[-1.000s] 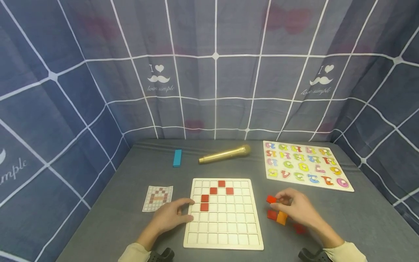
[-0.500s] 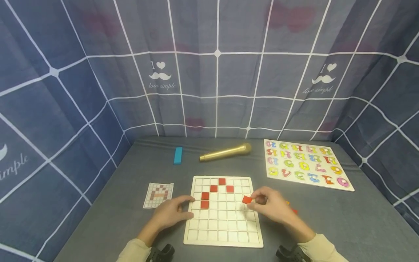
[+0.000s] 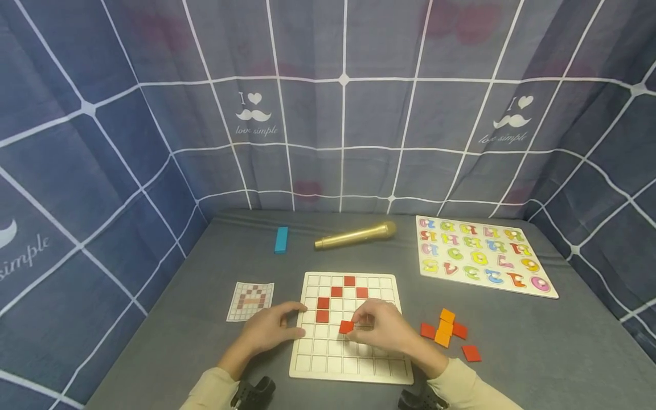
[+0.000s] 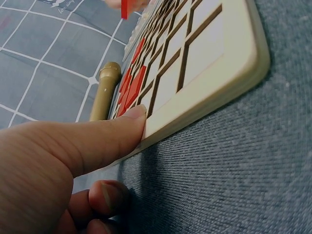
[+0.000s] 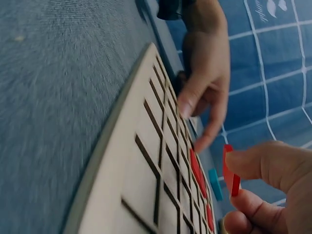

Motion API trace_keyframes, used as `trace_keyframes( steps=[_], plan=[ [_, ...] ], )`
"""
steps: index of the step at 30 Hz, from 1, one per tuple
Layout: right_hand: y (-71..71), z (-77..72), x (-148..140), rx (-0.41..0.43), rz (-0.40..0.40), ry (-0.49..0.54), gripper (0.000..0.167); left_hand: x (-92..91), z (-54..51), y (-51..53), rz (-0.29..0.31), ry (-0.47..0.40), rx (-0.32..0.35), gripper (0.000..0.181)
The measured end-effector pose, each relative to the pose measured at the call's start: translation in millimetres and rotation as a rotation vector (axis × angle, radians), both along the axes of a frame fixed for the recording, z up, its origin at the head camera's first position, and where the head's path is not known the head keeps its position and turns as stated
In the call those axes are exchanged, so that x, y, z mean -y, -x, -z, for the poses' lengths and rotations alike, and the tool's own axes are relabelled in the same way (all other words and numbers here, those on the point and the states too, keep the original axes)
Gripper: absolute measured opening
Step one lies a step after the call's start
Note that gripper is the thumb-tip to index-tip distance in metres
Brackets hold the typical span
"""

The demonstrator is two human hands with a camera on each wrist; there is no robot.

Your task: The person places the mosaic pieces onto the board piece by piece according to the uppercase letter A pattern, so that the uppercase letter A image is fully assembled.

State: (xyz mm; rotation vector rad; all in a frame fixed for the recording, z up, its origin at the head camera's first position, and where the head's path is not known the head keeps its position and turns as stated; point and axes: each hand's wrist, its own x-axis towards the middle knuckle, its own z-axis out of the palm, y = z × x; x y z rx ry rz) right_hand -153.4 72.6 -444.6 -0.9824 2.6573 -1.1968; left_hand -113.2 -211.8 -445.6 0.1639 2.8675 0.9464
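A pale grid board [image 3: 359, 377] lies flat, with several red tiles [image 3: 322, 316] set in its upper squares. My right hand [image 3: 381, 326] is over the middle of the board and pinches another red square tile [image 3: 346, 327] between thumb and fingers; in the right wrist view this tile [image 5: 231, 170] is held above the grid. At the board's left edge rests my left hand [image 3: 271, 330], thumb and index finger spread apart. The left wrist view shows the left thumb [image 4: 112, 136] on the board's rim [image 4: 195, 109], the other fingers lower and partly hidden.
Loose orange tiles [image 3: 445, 329] and red tiles [image 3: 471, 353] lie right of the board. A patterned grid card [image 3: 251, 302] is at left. Farther back are a blue block [image 3: 281, 240], a gold microphone [image 3: 356, 235] and a number puzzle [image 3: 484, 256]. Curtains surround the table.
My right hand has carried the red tile leftward from the loose pile to above the board's middle. The left hand stays at the board's left edge. The view has shifted slightly.
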Motion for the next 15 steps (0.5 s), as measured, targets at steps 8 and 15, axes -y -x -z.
trace_keyframes(
  steps=[8,15],
  plan=[
    [-2.7,-5.2,29,-0.183,-0.008,-0.107,0.019,-0.6,-0.2,-0.2,-0.003,-0.006,-0.007,0.046],
    [-4.3,-4.3,45,-0.272,-0.028,-0.163,0.016,-0.4,-0.3,-1.1,-0.01,0.004,-0.014,0.045]
  ],
)
